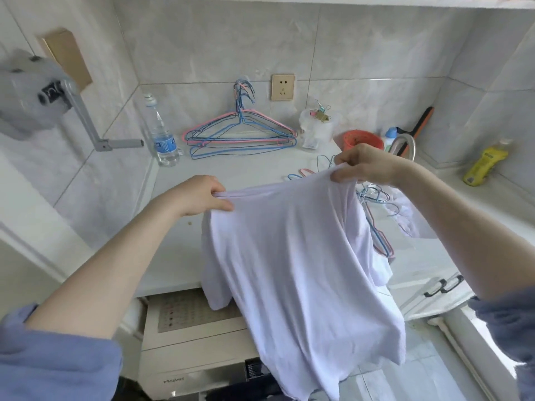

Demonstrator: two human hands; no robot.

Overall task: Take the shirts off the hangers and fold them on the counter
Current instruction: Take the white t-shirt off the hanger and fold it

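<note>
Two hands, left (199, 195), right (366, 164), pinch one white shirt (292, 261).

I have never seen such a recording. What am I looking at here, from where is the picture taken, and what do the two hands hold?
There is no machine: a person wears a camera on the head, looking down at their own arms. The left hand and the right hand each pinch the upper edge of a white shirt, which hangs in the air with no hanger visible in it. Behind, on the white counter, lie empty wire hangers, a water bottle and an orange basket. More hangers lie to the right.
</note>
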